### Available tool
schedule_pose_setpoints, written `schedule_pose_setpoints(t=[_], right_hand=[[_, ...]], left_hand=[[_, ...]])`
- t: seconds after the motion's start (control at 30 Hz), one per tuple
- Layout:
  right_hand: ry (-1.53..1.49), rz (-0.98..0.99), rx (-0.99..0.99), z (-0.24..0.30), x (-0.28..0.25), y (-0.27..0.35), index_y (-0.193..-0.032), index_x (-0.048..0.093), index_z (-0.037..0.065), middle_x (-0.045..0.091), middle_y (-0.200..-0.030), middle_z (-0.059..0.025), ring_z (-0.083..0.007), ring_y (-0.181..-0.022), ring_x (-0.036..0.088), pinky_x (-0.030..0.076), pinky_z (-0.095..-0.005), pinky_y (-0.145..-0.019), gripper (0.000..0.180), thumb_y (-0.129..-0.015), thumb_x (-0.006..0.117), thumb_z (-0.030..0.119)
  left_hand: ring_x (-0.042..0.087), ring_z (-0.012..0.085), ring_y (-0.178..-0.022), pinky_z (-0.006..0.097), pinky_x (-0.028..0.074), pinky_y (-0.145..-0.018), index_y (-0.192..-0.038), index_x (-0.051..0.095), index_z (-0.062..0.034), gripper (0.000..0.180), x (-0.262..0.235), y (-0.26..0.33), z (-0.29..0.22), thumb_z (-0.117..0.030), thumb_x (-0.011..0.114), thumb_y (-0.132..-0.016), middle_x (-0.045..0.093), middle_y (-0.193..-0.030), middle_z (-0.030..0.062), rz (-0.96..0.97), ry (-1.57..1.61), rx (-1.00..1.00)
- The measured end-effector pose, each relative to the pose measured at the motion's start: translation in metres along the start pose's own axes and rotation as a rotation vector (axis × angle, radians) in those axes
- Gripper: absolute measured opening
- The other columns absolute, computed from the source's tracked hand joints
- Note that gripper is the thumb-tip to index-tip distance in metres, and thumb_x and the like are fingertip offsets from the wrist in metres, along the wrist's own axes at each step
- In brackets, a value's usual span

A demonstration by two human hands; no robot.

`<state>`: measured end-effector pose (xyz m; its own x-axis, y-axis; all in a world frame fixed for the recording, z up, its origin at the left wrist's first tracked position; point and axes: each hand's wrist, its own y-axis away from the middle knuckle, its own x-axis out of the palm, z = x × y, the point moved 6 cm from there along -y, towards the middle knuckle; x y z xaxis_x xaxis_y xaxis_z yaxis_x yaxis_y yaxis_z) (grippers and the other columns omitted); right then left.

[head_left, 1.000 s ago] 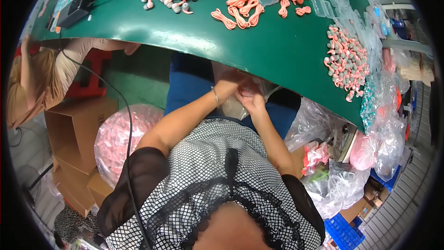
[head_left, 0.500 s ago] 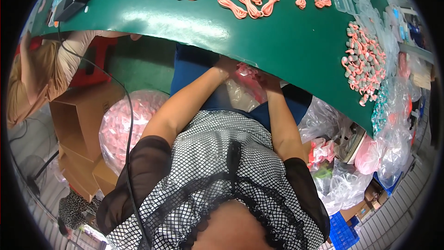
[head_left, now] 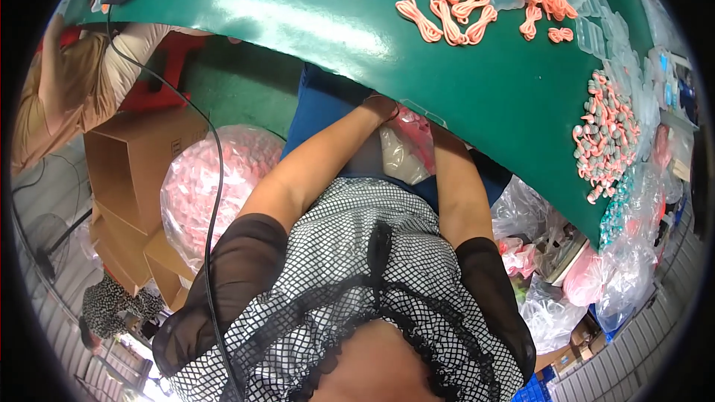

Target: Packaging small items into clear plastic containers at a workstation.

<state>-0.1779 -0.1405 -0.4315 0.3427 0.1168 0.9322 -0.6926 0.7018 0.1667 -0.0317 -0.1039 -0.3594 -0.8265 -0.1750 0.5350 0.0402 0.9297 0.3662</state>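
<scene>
On my lap, at the near edge of the green table [head_left: 298, 30], lies a clear plastic bag [head_left: 403, 156] with something pink in its upper part. My left hand [head_left: 384, 106] reaches to the bag's left side, and only the wrist and back of the hand show. On the other side, my right hand [head_left: 445, 138] is beside the bag, partly under the table edge. The table edge hides the fingers of both hands, so their grip does not show. A thin clear plastic piece [head_left: 423, 112] sticks out at the edge just above the bag.
Bundled orange cords [head_left: 451, 18] and grey-and-pink earplug-like pieces [head_left: 607, 130] lie on the table, with clear plastic boxes [head_left: 592, 37] at right. Left of me are a full bag of pink pieces [head_left: 216, 186], cardboard boxes [head_left: 134, 171], a hanging black cable [head_left: 217, 201] and another person's arm [head_left: 134, 59].
The view has shifted, so the table's things appear farther right. Both hands have gone farther under the table edge, and less of their fingers shows. The bag stays on my lap.
</scene>
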Motion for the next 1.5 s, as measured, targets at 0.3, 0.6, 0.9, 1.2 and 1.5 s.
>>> schedule_pose_setpoints(t=[0.3, 0.6, 0.9, 1.2, 1.5], right_hand=[[0.555, -0.198, -0.248, 0.032, 0.048, 0.004, -0.124, 0.060, 0.011, 0.068, -0.113, -0.0074, -0.0214, -0.094, 0.067, 0.054, -0.0317, -0.079, 0.032, -0.097, 0.059, 0.029], [0.327, -0.699, -0.010, 0.054, 0.088, 0.122, -0.126, 0.060, 0.007, 0.070, -0.109, -0.0070, -0.0188, -0.094, 0.067, 0.052, -0.0282, -0.080, 0.036, -0.096, 0.061, 0.027], [1.190, -0.137, 0.177, 0.078, 0.303, 0.156, -0.123, 0.061, -0.003, 0.069, -0.110, -0.0096, -0.0142, -0.096, 0.066, 0.052, -0.0280, -0.084, 0.031, -0.094, 0.063, 0.008], [2.300, -0.372, -0.711, 0.211, 0.425, 0.074, -0.107, 0.067, 0.002, 0.069, -0.100, -0.0146, -0.0302, -0.095, 0.066, 0.051, -0.0378, -0.086, 0.023, -0.084, 0.063, 0.003], [2.792, -0.739, -0.161, 0.301, 0.367, 0.003, -0.136, 0.054, 0.014, 0.054, -0.137, -0.0142, -0.0339, -0.127, 0.050, 0.038, -0.0571, -0.103, 0.063, -0.074, 0.066, 0.020]], left_hand=[[0.035, 0.0241, -0.143, 0.038, 0.032, -0.117, -0.148, 0.039, -0.0088, 0.045, -0.002, 0.009, -0.011, -0.013, 0.036, -0.103, 0.039, -0.154, 0.0091, -0.170, 0.493, -0.198], [0.063, 0.0252, -0.109, 0.033, 0.050, -0.095, -0.131, 0.059, -0.0004, 0.041, 0.023, 0.071, -0.115, -0.017, 0.059, -0.094, 0.066, -0.123, 0.0133, -0.236, -0.176, -0.175], [0.066, 0.0198, -0.092, 0.032, 0.052, -0.081, -0.104, 0.070, 0.0006, 0.018, 0.102, 0.162, -0.263, -0.011, 0.067, -0.091, 0.069, -0.099, 0.0106, 0.688, -0.618, 0.278], [0.063, 0.0255, -0.080, 0.035, 0.051, -0.069, -0.102, 0.067, -0.0055, 0.025, 0.122, 0.136, -0.334, -0.006, 0.074, -0.079, 0.062, -0.089, 0.0098, -0.174, -1.294, 1.065], [0.060, 0.0320, -0.095, 0.040, 0.051, -0.080, -0.107, 0.065, -0.0062, 0.035, 0.114, 0.115, -0.325, -0.011, 0.077, -0.074, 0.059, -0.101, 0.0127, -0.245, -1.380, 0.964]])
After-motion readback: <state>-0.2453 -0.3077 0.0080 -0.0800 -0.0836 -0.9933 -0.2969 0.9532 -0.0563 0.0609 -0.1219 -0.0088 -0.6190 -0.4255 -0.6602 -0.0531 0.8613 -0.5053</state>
